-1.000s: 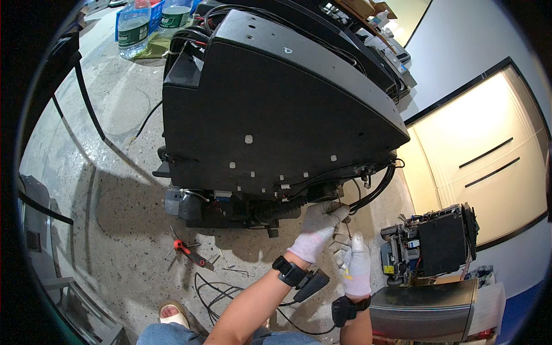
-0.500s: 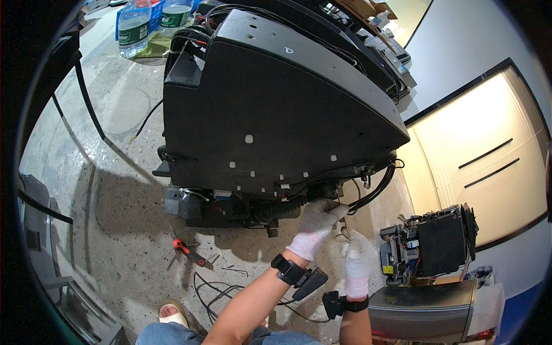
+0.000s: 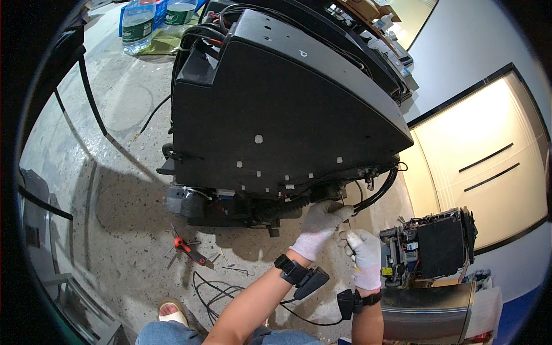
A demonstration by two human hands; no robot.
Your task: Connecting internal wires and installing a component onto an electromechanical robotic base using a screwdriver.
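Black machine housing (image 3: 310,109): positioned on the floor (image 3: 118,210), its narrower right end toward the floor's right-hand edge, where wall and pale panel (image 3: 483,155) begin. Black cables (image 3: 380,192) curve down from its lower right corner.

Step in hand, as judged from the pose: two-handed work with a thin rod (image 3: 343,201) at the housing's lower edge, near that corner. The gloved left hand (image 3: 325,217) is at the underside, its fingers pinching the rod, whose upper part rises toward the dark parts beneath the panel. The gloved right hand (image 3: 364,250) is just below, near the rod's lower end. Its fingers are curled; whether they pinch the rod cannot be told. The rod's upper contact point is too small to read.

Next move, as judged: it calls for a steady left-hand guide, the rod kept in line with its contact point, and light right-hand force at the lower end. Caution: the cables beside the left hand could obstruct a wide swing.

Toward the floor's near edge, left of the hands, lie a red-and-black folding tool (image 3: 190,251), loose bent keys (image 3: 234,269) and a coiled black cord (image 3: 213,296).
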